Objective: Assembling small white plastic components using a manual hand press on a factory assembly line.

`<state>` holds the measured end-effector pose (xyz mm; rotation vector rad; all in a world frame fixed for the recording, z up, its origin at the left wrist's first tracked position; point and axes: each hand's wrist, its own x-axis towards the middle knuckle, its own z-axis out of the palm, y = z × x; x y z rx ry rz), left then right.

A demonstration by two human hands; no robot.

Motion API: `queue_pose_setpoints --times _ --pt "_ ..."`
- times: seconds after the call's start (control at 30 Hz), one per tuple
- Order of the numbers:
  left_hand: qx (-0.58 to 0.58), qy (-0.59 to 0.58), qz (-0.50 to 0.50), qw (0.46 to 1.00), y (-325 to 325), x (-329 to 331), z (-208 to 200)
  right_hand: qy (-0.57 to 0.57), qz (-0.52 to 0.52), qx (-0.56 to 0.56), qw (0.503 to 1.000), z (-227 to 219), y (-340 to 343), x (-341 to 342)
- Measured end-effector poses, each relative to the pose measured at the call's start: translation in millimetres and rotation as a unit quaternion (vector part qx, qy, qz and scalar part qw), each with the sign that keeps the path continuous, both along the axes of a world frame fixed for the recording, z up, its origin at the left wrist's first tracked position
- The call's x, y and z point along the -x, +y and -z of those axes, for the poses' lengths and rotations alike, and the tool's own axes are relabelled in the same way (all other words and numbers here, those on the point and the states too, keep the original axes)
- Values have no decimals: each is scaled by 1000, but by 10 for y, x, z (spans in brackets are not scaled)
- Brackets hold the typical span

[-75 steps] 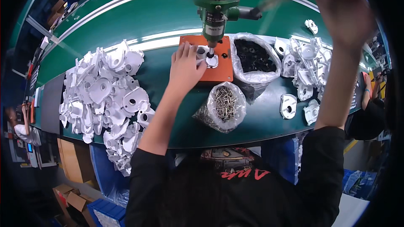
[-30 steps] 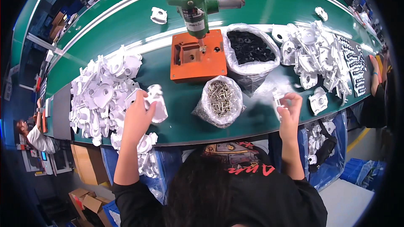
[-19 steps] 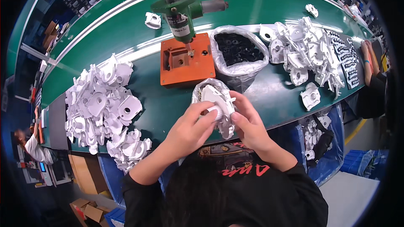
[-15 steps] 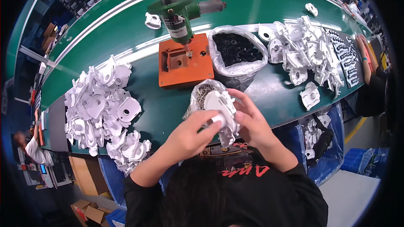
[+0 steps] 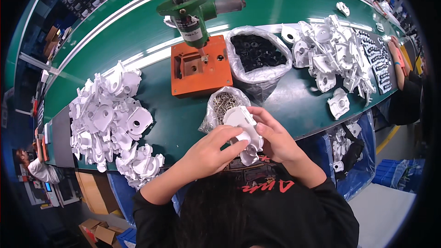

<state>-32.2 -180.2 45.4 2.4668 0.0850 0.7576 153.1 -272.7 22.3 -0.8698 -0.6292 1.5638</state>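
Note:
A white plastic housing (image 5: pixel 240 116) is held up in front of my chest by both hands. My left hand (image 5: pixel 209 150) is closed, with thumb and fingers pinching a rounded white portion on the near side. From the other side my right hand (image 5: pixel 279 141) grips the edge, its thumb on top and its fingers partly hidden behind. Just beyond the housing, a clear plastic bag (image 5: pixel 210 115) stands open on the table, full of small metal pins or screws (image 5: pixel 226 103). The housing overlaps the bag's near side in view.
A green press (image 5: pixel 193 23) stands over an orange fixture block (image 5: pixel 202 79). Beside it is a bag of black parts (image 5: pixel 257 54). White housings lie in a left pile (image 5: pixel 103 115) and a right pile (image 5: pixel 324 53). Co-workers are at both sides; one's hand (image 5: pixel 394 48) shows at far right.
The housing has tilted and dropped slightly between my hands, uncovering more of the metal pieces. A co-worker at far left leans further into view. A small white part now shows on the far-right belt.

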Motion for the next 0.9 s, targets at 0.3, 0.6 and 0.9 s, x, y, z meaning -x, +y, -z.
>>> queue_pose_setpoints --times 0.3,0.6,0.9 --pt "21 43 -7 999 96 -75 -233 304 -51 12 951 42 51 -43" --pt "-159 -39 -151 975 524 5 -163 -585 162 -25 794 83 915 -717" --pt "-238 83 -285 925 1379 -131 296 -821 135 -4 555 531 1372 -1324"
